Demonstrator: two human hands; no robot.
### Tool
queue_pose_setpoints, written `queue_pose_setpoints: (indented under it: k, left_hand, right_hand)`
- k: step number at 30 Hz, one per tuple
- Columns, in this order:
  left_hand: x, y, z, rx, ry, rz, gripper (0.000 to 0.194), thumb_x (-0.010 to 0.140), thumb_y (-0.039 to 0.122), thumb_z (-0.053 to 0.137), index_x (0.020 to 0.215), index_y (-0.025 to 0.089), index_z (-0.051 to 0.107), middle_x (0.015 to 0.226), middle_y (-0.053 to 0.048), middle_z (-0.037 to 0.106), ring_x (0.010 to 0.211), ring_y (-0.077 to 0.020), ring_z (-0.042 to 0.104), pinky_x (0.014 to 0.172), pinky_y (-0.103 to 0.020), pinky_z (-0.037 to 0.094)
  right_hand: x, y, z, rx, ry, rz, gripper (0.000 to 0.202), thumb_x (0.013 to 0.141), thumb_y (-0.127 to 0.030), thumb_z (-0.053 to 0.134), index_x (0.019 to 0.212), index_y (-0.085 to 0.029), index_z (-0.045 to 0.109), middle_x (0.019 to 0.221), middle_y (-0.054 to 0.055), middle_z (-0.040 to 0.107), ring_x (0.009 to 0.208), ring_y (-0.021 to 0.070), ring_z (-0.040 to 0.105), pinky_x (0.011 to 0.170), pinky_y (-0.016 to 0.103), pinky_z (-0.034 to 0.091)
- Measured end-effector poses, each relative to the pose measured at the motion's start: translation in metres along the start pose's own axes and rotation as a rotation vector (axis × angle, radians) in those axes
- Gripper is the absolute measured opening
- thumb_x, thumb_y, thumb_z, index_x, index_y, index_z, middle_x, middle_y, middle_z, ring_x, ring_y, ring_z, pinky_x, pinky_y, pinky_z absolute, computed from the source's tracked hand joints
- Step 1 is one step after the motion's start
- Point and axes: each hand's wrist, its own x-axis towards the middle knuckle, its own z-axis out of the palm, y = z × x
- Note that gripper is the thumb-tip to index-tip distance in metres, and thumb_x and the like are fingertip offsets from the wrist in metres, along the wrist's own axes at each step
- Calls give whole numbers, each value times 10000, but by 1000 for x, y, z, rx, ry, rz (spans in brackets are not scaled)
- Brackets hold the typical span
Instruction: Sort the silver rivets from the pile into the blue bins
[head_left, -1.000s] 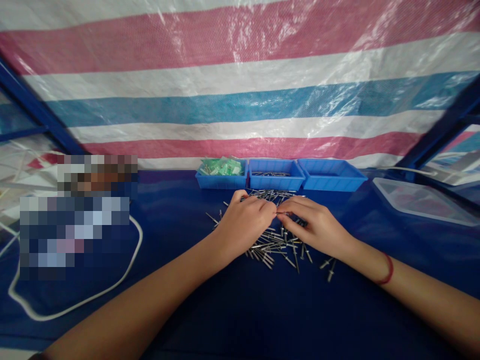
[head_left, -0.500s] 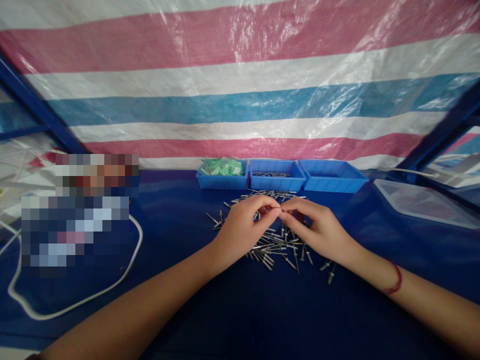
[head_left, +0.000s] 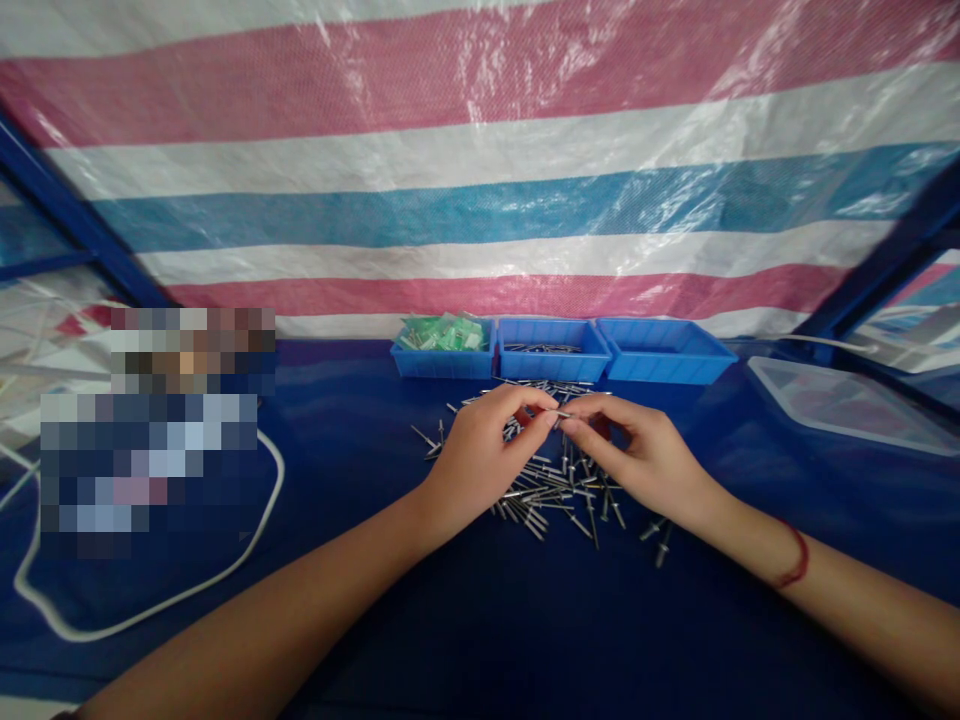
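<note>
Between the fingertips of both hands is a small silver pop rivet [head_left: 560,414], partly covered by the fingers. My left hand [head_left: 487,440] pinches one end with thumb and forefinger. From the other side my right hand [head_left: 646,450] is closed on the opposite end in a similar pinch. Beneath and around the hands lies a loose pile of pop rivets [head_left: 551,490], silver with thin pins, pointing in many directions. A few separate rivets [head_left: 662,553] rest near my right wrist, which wears a dark red cord.
Three blue bins stand behind the pile: the left bin [head_left: 442,366] holds green-tinted packets, the middle bin [head_left: 553,370] some rivets, and the right bin [head_left: 667,368] shows a bare inside. A clear plastic lid [head_left: 855,405] lies right. A white cable [head_left: 274,500] loops left, beside a blurred-out area.
The fingertips have drawn slightly apart, so the rivet between them now shows. My right hand has shifted a little to the right; the pile looks the same.
</note>
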Motion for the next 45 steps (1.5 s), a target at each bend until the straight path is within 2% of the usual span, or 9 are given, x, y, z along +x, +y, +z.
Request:
queue_pose_setpoints:
  k: [6,9,15,20,24,29,33,40,45]
  left_hand:
    - [1,-7,1,27,-47,-4,81,846,169,571,890,177,638,866,-2,681,759,-117,616,748,-246,468]
    - [1,-10,1,27,-70,-3,92,868,184,546,903,178,631,879,-4,676,790,-124,613,764,-248,463]
    - [2,-12,0,77,-114,2,147,907,215,478,890,160,614,859,-27,653,805,-144,600,760,-271,456]
    - [2,-13,-2,133,-120,-5,214,935,250,418,887,158,604,851,-33,638,809,-149,587,756,-283,451]
    - [3,-20,-6,115,-50,-49,203,932,245,422,1034,162,576,949,-42,650,826,-138,593,765,-278,465]
    - [3,-33,-11,173,-36,-35,192,905,187,439,1027,168,586,954,-40,657,809,-137,605,777,-293,488]
    - [2,-37,-15,228,-57,-8,216,881,126,431,1029,168,583,939,-44,659,855,-154,615,803,-323,496]
    - [11,-30,-39,363,-195,150,333,822,8,357,966,159,617,973,-58,636,927,-162,600,852,-333,474]
    - [15,-33,-58,504,-479,197,288,861,99,381,982,157,636,981,-63,640,933,-177,595,865,-329,450]
  right_hand:
    - [-1,-2,-1,19,129,-26,134,812,-282,605,901,-188,637,679,10,621,589,132,565,545,277,475]
    - [-3,-5,-3,-33,104,-104,121,827,-241,589,930,-194,632,721,16,635,609,125,571,559,270,481]
    - [-1,-11,-10,-194,58,-391,150,845,-150,556,976,-195,613,872,46,679,776,150,622,699,301,512]
    - [7,-7,-17,-401,45,-477,111,838,-158,569,939,-181,610,849,51,686,772,174,623,711,324,501]
    - [30,0,-22,-558,101,-455,101,863,-198,531,905,-175,619,861,73,689,797,206,628,743,356,493]
    - [78,23,-20,-670,190,-289,188,881,-264,485,907,-167,644,820,89,672,765,227,625,680,357,490]
    - [95,39,-16,-792,108,-214,211,853,-265,511,937,-145,664,851,120,677,785,258,626,701,384,483]
    - [46,28,-23,-667,6,-241,176,856,-253,497,930,-184,641,913,75,688,851,246,622,786,398,470]
    - [18,38,-30,-523,-4,-233,133,857,-240,501,874,-203,628,885,59,691,828,219,630,789,382,482]
